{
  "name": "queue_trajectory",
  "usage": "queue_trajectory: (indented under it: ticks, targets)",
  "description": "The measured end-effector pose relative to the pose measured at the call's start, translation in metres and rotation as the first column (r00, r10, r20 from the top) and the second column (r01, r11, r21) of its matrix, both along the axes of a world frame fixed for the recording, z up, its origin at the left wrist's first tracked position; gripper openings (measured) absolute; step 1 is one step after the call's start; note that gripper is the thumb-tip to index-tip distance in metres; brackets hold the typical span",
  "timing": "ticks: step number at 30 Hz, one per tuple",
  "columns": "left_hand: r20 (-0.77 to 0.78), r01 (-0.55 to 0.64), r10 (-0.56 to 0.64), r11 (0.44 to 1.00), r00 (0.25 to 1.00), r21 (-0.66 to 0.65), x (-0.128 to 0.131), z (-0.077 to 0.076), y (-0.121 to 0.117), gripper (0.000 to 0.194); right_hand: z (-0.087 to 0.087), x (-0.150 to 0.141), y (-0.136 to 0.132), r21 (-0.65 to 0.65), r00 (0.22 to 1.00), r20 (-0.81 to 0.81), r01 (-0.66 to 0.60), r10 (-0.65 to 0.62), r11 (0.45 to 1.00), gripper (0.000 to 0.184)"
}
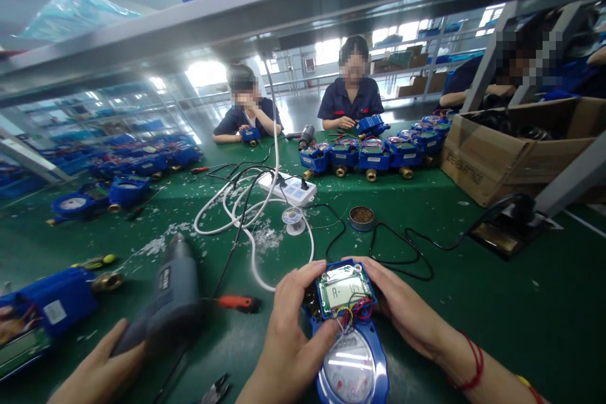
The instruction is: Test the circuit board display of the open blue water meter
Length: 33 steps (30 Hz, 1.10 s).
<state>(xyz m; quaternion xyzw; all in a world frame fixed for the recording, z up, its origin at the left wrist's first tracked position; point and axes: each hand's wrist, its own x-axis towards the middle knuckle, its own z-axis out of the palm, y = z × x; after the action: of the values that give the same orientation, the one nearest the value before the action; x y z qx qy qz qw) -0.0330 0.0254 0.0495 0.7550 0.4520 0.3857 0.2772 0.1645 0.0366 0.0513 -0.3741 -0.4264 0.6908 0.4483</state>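
Blue water meter [353, 353] at near edge of green table [497, 303], gripped both sides: left hand [288, 334], right hand [402, 309] curled round it. LCD module [343, 290] reads "A-", coloured wires beneath, round dial below. Third hand [101, 372] clasps grey heat gun [170, 303]. Far right: cardboard box [492, 158], print unreadable, dark parts inside.

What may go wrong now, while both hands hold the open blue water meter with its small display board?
1. The thin coloured wires under the green display board may get pinched or pulled, since the left hand and right hand press close beside them.
2. The black cable loops near the right hand and might snag.
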Motion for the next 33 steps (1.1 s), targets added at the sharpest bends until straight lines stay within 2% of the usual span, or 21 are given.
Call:
queue_trajectory:
  ticks: [4,9,13,17,21,25,29,33]
  targets:
    - [0.146,-0.034,0.046,0.996,0.988,-0.079,-0.002,-0.004,-0.002,0.052,0.001,-0.002,-0.002,0.031,0.999,-0.033,0.009,-0.008,0.999,0.029]
    - [0.402,-0.02,0.076,0.99,0.913,-0.143,-0.004,-0.016,0.002,0.049,-0.006,-0.003,0.0,0.073,0.999,-0.003,0.053,-0.053,0.996,0.031]
    - [0.465,-0.014,0.072,0.992,0.882,-0.127,-0.002,-0.023,0.006,0.044,-0.012,-0.002,0.003,0.096,0.995,0.005,0.103,-0.104,0.99,0.034]
    - [0.426,-0.038,0.101,0.987,0.899,-0.154,0.002,-0.021,0.005,0.047,-0.011,-0.001,0.003,0.118,0.99,0.01,0.137,-0.139,0.984,0.035]
    - [0.274,-0.026,0.059,0.992,0.96,-0.122,0.005,-0.016,0.003,0.051,-0.01,0.0,0.002,0.128,0.987,0.006,0.158,-0.161,0.979,0.034]
    - [0.254,0.013,0.014,0.995,0.967,-0.101,0.006,-0.015,0.002,0.048,-0.014,-0.002,0.004,0.123,0.987,-0.008,0.16,-0.16,0.979,0.036]
    - [0.16,0.05,-0.045,0.998,0.986,-0.028,0.001,-0.014,0.004,0.047,-0.015,-0.004,0.004,0.126,0.985,-0.005,0.171,-0.172,0.977,0.035]
    - [0.121,0.034,-0.037,0.999,0.992,0.022,-0.001,-0.008,0.006,0.045,-0.014,-0.006,0.003,0.114,0.983,-0.009,0.184,-0.184,0.976,0.034]
